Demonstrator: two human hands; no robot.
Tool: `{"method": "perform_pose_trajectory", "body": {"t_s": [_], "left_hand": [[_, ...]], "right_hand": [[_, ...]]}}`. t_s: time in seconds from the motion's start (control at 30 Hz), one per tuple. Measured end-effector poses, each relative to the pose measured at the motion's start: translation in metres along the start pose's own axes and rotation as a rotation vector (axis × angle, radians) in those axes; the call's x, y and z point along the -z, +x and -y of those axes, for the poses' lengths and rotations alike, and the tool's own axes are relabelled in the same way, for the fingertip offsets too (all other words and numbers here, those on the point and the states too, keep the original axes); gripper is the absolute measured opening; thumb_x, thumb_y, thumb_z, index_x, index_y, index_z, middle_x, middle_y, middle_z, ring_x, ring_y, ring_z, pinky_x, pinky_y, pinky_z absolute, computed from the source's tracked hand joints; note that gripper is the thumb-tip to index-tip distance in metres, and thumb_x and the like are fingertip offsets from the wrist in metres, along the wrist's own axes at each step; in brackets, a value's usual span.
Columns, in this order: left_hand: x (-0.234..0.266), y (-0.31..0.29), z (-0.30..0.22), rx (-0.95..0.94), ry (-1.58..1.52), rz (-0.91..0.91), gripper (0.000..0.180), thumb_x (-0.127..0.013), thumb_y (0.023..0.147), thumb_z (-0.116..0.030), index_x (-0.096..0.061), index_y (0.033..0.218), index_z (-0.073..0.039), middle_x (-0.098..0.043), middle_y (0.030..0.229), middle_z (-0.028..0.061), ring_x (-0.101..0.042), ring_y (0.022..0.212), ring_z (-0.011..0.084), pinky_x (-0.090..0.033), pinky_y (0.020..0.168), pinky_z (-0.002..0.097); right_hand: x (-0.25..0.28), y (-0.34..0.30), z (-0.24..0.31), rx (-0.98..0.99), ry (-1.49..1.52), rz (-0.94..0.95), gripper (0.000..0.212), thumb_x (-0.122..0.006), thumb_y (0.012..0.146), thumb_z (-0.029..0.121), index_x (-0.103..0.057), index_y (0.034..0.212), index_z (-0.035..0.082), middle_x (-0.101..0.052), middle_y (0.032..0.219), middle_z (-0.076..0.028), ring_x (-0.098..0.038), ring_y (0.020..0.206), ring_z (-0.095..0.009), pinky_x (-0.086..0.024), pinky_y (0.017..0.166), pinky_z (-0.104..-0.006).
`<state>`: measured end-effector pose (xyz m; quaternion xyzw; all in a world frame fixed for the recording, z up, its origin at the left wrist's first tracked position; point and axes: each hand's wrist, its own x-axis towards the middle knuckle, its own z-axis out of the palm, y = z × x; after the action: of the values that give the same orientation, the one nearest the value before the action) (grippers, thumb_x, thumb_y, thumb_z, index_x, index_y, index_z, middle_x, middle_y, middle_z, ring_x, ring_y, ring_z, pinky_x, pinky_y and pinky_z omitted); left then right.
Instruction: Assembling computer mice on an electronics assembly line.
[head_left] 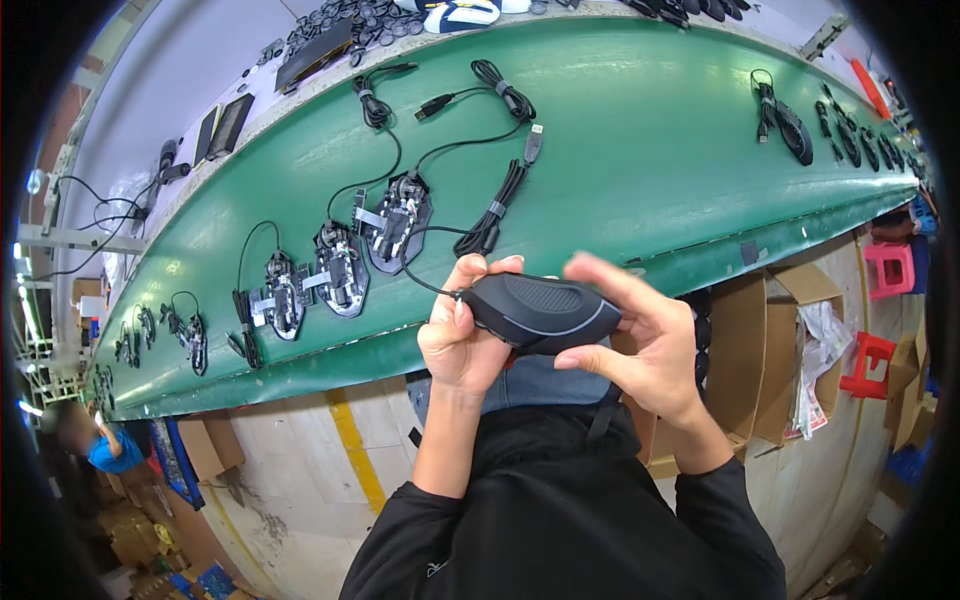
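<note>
A black computer mouse (545, 312) with a ribbed side grip is held up in front of me, tilted, its cable leaving at the left end. My left hand (465, 330) is closed around that end. At the mouse's other end, my right hand (650, 335) has its thumb and fingers spread apart, the upper finger blurred; whether it touches the shell is unclear. The mouse's cable runs back to a tied cable bundle (497, 210) with a USB plug on the green belt (640, 130). Nearby on the belt lie opened mouse bodies (400, 220) with exposed insides.
More opened mice (282, 295) lie leftward along the belt, and closed mice (793, 133) lie at the far right. Small black parts (350, 25) are heaped on the back ledge. Cardboard boxes (740, 350) and red stools (868, 365) stand at right. A person in blue (117, 450) is far left.
</note>
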<state>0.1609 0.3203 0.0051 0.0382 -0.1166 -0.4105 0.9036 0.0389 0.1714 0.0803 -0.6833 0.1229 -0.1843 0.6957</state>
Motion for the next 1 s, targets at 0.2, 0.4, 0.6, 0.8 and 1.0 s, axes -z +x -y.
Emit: {"method": "perform_pose_trajectory", "body": {"t_s": [0.2,0.4,0.6,0.8,1.0], "left_hand": [[0.010,0.011,0.011,-0.045,-0.035,0.313,0.060,-0.072,0.087,-0.018,-0.040,0.136,-0.005,-0.046,0.144,0.0201,-0.052,0.126,0.0420,-0.041,0.108,0.0556],[-0.042,0.005,0.003,-0.048,1.208,-0.251,0.045,-0.065,0.093,-0.012,-0.052,0.135,-0.004,-0.059,0.133,0.0163,-0.062,0.117,0.0228,-0.050,0.097,0.0354],[-0.026,-0.022,-0.087,-0.591,2.589,-0.244,0.033,-0.071,0.085,-0.016,-0.068,0.117,-0.009,-0.061,0.131,0.0161,-0.055,0.125,0.0339,-0.041,0.107,0.0446],[0.003,-0.051,-0.151,-0.410,2.736,-0.485,0.033,-0.063,0.093,-0.018,-0.064,0.124,-0.010,-0.056,0.137,0.0159,-0.049,0.132,0.0342,-0.037,0.111,0.0443],[0.018,-0.057,-0.212,-0.437,2.674,-0.635,0.032,-0.063,0.093,-0.021,-0.065,0.123,-0.010,-0.056,0.138,0.0161,-0.046,0.134,0.0342,-0.036,0.112,0.0438]], "right_hand": [[0.013,0.005,0.015,0.231,-0.353,0.142,0.048,-0.090,0.065,0.007,-0.068,0.106,-0.006,-0.074,0.092,-0.011,-0.071,0.084,-0.015,-0.056,0.075,-0.0272],[0.078,0.088,-0.008,0.049,0.078,-0.253,0.034,-0.082,0.076,0.006,-0.066,0.105,-0.004,-0.070,0.096,-0.008,-0.068,0.085,-0.016,-0.053,0.076,-0.0280],[0.140,0.151,-0.038,-0.260,-0.146,-0.624,0.029,-0.073,0.089,0.025,-0.071,0.097,-0.003,-0.069,0.099,-0.010,-0.066,0.086,-0.019,-0.052,0.079,-0.0325],[-0.066,0.117,-0.022,0.246,-0.753,0.074,0.036,-0.074,0.085,0.034,-0.070,0.100,0.001,-0.069,0.086,-0.015,-0.068,0.079,-0.026,-0.053,0.073,-0.0360],[-0.130,0.141,-0.048,0.232,-1.152,0.220,0.103,-0.078,0.067,0.062,-0.043,0.140,-0.001,-0.044,0.138,-0.024,-0.041,0.129,-0.039,-0.041,0.099,-0.0501]]}}
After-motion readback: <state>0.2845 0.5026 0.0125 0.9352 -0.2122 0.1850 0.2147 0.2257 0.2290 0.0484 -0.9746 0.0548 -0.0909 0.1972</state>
